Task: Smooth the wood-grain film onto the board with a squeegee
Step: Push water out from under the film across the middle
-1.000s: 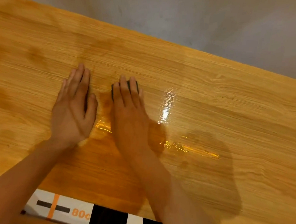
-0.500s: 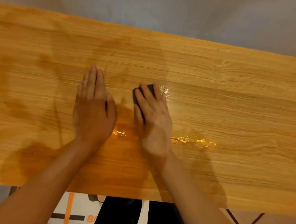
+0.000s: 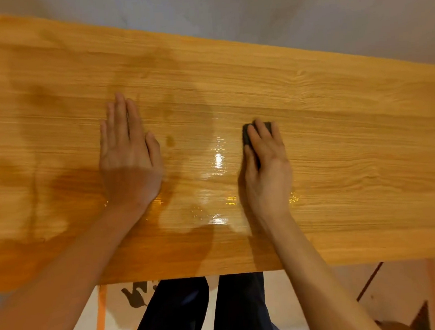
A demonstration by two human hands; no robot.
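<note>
A long board covered in glossy wood-grain film (image 3: 338,135) fills the width of the view. My left hand (image 3: 128,155) lies flat on the film left of centre, fingers straight and together. My right hand (image 3: 266,161) presses a small dark squeegee (image 3: 247,134) onto the film right of centre. Thumb and fingers wrap over the squeegee, and only its far end shows. A shiny wet-looking patch lies between my hands.
The board's near edge (image 3: 219,274) runs across the lower view, with my dark trousers (image 3: 201,313) below it. A white sheet with orange and black marks (image 3: 104,327) lies on the floor at lower left. A grey wall (image 3: 304,17) stands behind the board's far edge.
My right hand has slid the squeegee to the right along the film, so the gap between my hands has widened. My left hand stays flat on the film.
</note>
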